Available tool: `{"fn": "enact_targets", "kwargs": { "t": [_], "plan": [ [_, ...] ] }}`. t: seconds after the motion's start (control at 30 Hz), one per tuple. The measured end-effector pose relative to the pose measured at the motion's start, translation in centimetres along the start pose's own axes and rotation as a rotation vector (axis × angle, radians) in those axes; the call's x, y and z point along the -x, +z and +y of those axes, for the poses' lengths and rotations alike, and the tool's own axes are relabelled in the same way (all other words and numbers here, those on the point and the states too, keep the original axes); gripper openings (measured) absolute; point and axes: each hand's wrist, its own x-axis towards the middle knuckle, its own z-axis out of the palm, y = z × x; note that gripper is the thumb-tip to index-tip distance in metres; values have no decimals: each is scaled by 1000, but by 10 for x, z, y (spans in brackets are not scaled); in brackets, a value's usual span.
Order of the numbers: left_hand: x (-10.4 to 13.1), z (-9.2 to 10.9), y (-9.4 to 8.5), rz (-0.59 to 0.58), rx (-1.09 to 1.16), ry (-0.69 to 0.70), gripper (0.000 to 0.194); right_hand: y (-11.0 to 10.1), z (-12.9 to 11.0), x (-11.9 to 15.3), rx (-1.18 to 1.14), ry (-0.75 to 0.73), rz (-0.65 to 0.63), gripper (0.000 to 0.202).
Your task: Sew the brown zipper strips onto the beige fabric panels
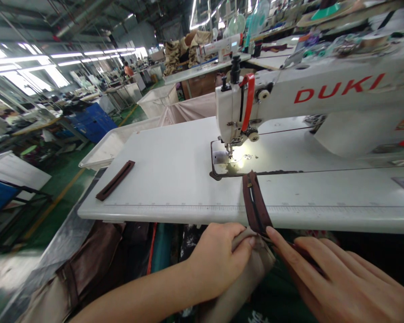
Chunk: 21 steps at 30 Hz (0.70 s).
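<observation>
Grey-beige fabric [256, 258] is pinched between the thumb and curled fingers of my left hand [218, 255], just below the table's front edge. A brown zipper strip [256, 202] runs up from there onto the tabletop, its far end close to the needle plate. My right hand [326, 264] is at the strip's lower end, index fingertip against its edge; its other fingers are bent around a dark brown edge that is partly hidden. The sewing machine's presser foot [230, 150] stands above the lit plate, with nothing under it.
The white sewing machine [299, 89] with red lettering fills the right side. Another brown zipper strip [115, 180] lies on the white table [168, 166] at the left. Brown fabric [90, 255] hangs beside my left forearm. White bins [107, 141] stand beyond the table.
</observation>
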Motion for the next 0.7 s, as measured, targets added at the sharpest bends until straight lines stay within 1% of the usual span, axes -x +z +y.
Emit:
{"fn": "enact_targets", "kwargs": {
  "t": [0.17, 0.3, 0.43, 0.57, 0.7],
  "plan": [
    [-1, 0, 1, 0, 1, 2, 21, 1, 0, -2, -6, 5, -1, 48],
    [-2, 1, 3, -3, 0, 1, 22, 3, 1, -3, -21, -14, -9, 44],
    [-3, 0, 4, 9, 4, -4, 21, 6, 2, -2, -83, 48, -9, 39],
    [-2, -1, 4, 14, 6, -16, 20, 8, 3, -1, -102, 149, 49, 36],
    [-1, -1, 5, 21, 4, -1, 21, 6, 5, -1, -74, 77, 38, 36]
  ]
}}
